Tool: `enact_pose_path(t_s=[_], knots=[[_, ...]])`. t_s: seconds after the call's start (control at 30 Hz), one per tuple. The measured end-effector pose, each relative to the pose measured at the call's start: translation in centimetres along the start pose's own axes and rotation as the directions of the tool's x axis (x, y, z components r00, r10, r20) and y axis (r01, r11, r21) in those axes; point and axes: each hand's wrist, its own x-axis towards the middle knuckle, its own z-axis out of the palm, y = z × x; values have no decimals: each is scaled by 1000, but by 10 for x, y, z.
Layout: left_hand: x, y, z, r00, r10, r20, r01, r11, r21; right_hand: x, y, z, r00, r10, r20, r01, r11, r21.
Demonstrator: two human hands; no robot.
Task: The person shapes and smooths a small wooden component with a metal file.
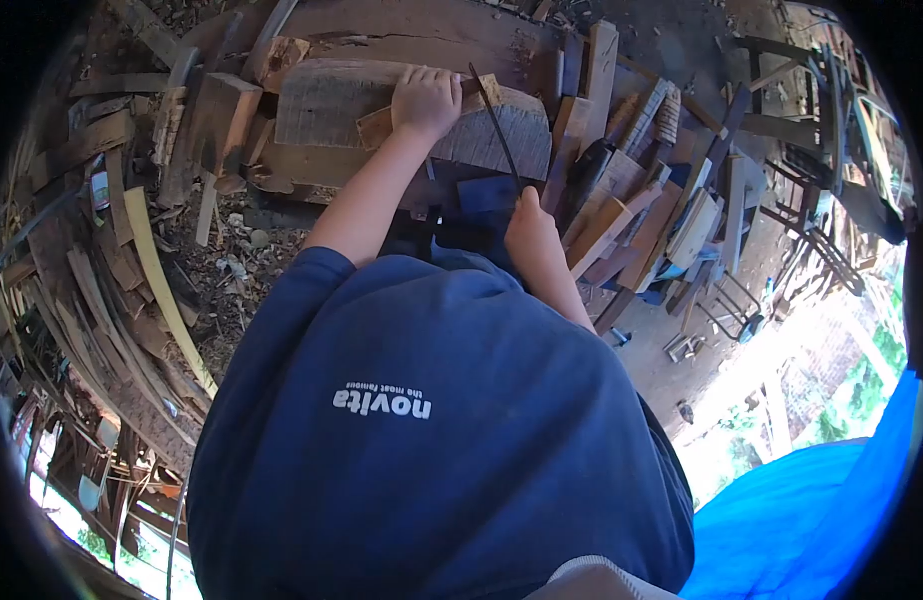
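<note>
My left hand is closed over a short brown piece of wood, pressing it down on a thick grey weathered board. The wood sticks out on both sides of the hand. In my right hand, closer to my body, is the near end of a long, thin, dark blade. The blade appears almost edge-on, slanting away from me across the right end of the wood, right of my left hand. Whether it has teeth is too small to tell, and its handle is hidden in my fist.
Many offcuts and wood blocks are heaped to the right of the board. An upright wood block stands at its left. Long planks lie stacked on the far left, and a blue tarp hangs at lower right.
</note>
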Motion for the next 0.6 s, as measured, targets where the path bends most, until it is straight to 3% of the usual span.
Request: enact_pose_path(t_s=[0.07,0.17,0.3,0.37,0.43,0.6], knots=[[-2,1,2,983,-41,181,61,992,-107,4,7,4,999,24,43,-24,1000,2],[0,2,1,985,-49,166,65,994,-88,27,16,14,996,-84,-20,84,995,48],[5,4,1,986,-40,159,47,998,-37,94,-26,15,971,-223,-89,226,974,24],[14,2,2,943,-187,274,191,981,11,102,-26,20,969,-227,-101,232,972,42],[11,1,6,946,-177,270,183,983,5,95,-18,20,964,-247,-98,257,959,115],[11,-5,12,988,-50,147,57,997,-44,16,23,-2,998,-56,19,53,989,139]])
